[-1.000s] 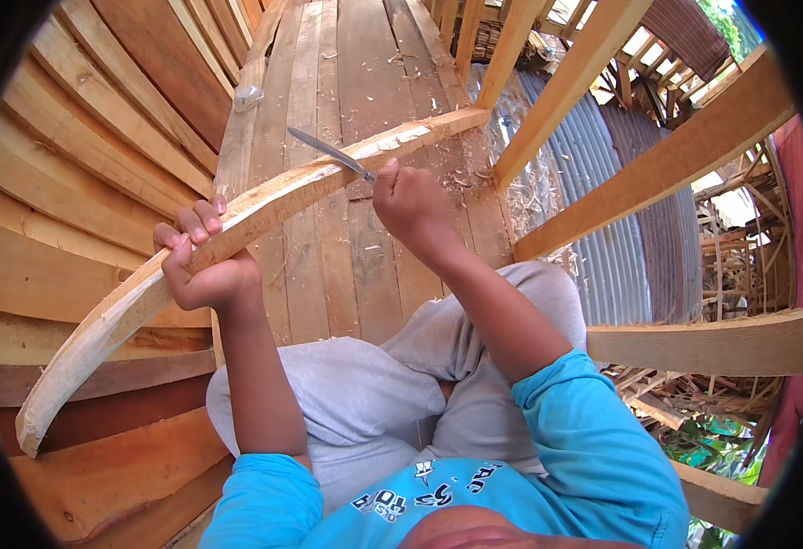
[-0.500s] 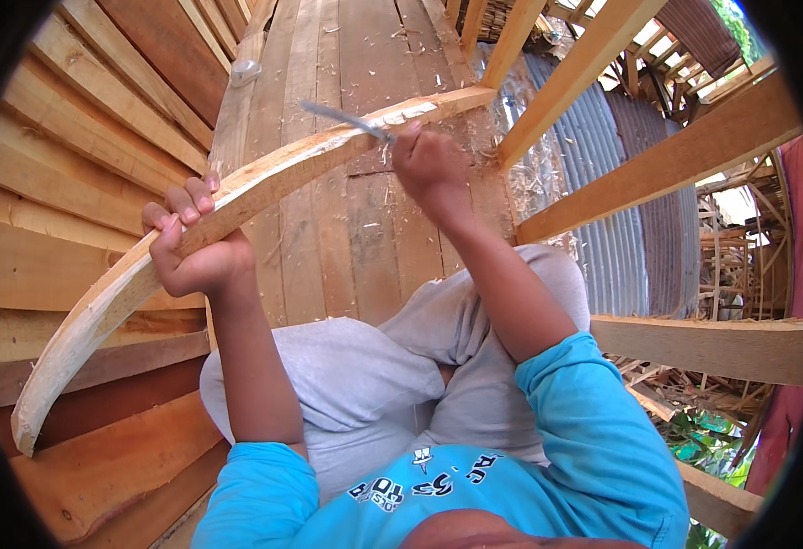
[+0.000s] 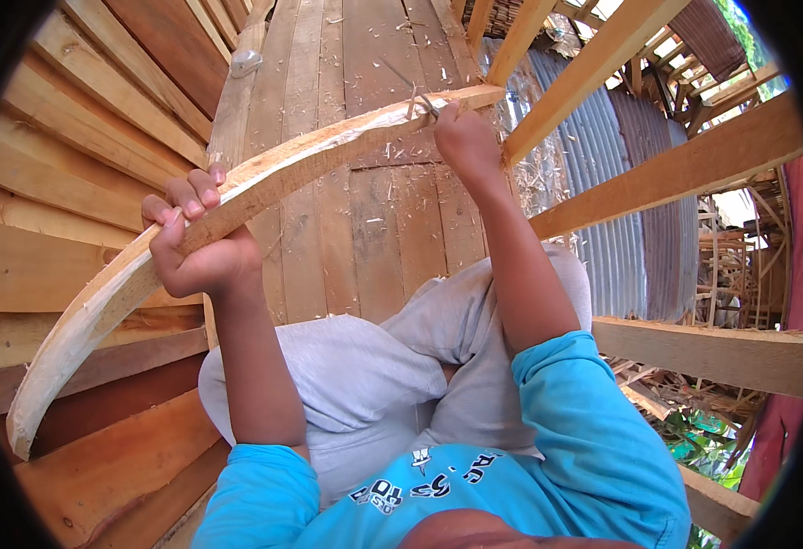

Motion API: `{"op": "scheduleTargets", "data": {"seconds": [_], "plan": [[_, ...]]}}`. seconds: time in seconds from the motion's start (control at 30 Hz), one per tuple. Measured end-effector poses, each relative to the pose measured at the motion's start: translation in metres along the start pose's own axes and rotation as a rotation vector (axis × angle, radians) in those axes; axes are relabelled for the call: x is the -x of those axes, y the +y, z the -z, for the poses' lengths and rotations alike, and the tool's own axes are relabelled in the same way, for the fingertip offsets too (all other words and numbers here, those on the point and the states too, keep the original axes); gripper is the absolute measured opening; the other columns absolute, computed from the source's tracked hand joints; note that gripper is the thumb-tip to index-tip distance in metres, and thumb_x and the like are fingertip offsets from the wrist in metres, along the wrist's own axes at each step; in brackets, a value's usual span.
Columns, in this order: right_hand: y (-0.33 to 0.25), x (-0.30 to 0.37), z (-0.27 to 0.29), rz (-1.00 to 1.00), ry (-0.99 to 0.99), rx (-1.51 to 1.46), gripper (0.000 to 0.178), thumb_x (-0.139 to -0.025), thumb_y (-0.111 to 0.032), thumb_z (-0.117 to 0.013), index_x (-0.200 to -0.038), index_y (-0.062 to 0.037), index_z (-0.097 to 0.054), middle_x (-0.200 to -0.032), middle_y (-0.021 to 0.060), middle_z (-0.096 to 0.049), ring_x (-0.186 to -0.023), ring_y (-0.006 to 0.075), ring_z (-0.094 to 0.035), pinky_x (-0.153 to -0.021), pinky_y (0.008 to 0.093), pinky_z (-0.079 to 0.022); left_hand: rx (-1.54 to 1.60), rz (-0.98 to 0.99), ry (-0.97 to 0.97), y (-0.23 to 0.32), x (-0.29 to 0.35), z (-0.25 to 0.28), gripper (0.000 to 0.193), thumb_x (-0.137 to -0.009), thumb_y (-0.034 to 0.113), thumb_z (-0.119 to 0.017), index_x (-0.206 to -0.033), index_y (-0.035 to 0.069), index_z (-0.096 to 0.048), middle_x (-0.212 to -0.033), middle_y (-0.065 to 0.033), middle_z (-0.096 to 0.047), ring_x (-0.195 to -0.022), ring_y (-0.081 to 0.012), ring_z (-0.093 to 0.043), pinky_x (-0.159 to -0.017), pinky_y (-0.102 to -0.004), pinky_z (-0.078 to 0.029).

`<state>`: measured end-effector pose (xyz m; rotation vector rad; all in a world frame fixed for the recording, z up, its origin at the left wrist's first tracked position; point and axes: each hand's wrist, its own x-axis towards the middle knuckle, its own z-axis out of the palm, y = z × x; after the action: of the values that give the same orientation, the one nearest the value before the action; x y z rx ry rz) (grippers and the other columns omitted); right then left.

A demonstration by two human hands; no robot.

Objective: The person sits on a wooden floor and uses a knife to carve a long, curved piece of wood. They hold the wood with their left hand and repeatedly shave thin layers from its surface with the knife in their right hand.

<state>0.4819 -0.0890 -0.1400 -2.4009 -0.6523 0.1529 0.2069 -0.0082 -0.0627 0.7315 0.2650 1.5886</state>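
Note:
A long piece of pale wood (image 3: 319, 151), its curve partly due to the lens, runs from the lower left to the upper middle. My left hand (image 3: 196, 233) is wrapped round it left of its middle. Near its far right end, my right hand (image 3: 468, 142) is closed round the handle of a knife. The narrow dark blade (image 3: 408, 80) crosses the wood's upper face there and points up and left. My fist hides the handle. Fresh white cut surfaces show along the wood's top, and curled shavings (image 3: 417, 107) lie against the blade.
Beneath the wood is a plank floor (image 3: 379, 233) strewn with shavings. Board walls (image 3: 72, 220) rise on the left, with a small clear container (image 3: 245, 62) near them. Wooden rails (image 3: 667, 174) and corrugated metal sheets (image 3: 603, 192) lie to the right. My crossed legs (image 3: 347, 366) are close below.
My right hand and the knife have slid right along the wood toward its far end. Shavings have gathered at the blade. My left hand keeps its grip in nearly the same place.

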Motion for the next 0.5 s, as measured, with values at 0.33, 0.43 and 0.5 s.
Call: {"op": "scheduleTargets", "data": {"seconds": [0.33,0.43,0.5], "plan": [[0.007,-0.006,0.029,0.123,-0.221,-0.363,0.052,-0.101,-0.044,-0.046,-0.092,0.0031,-0.067,-0.085,0.0198,-0.068,-0.081,0.0273,-0.066,-0.077,0.0395,-0.049,-0.032,-0.025,-0.011,0.002,0.0,0.001,0.013,-0.067,0.018,-0.051,-0.071,0.018,-0.039,-0.065,0.0012,-0.039,-0.068,-0.0151,-0.043,-0.085,-0.0414,-0.04],[0.009,-0.004,0.019,0.065,-0.243,-0.381,0.054,-0.101,-0.045,-0.046,-0.088,0.0017,-0.069,-0.077,0.0169,-0.067,-0.078,0.0257,-0.066,-0.076,0.0391,-0.049,-0.031,-0.022,-0.023,0.001,0.0,-0.001,0.014,-0.067,0.018,-0.052,-0.072,0.018,-0.038,-0.065,0.0015,-0.039,-0.068,-0.0149,-0.043,-0.085,-0.0413,-0.039],[0.0,0.005,0.014,0.077,-0.288,-0.342,0.056,-0.1,-0.047,-0.046,-0.084,0.0007,-0.069,-0.071,0.0147,-0.064,-0.074,0.0256,-0.065,-0.074,0.0391,-0.048,-0.044,-0.033,-0.031,0.001,0.002,0.001,0.015,-0.067,0.018,-0.052,-0.073,0.018,-0.038,-0.065,0.0015,-0.039,-0.068,-0.0148,-0.043,-0.085,-0.0412,-0.039]]}}
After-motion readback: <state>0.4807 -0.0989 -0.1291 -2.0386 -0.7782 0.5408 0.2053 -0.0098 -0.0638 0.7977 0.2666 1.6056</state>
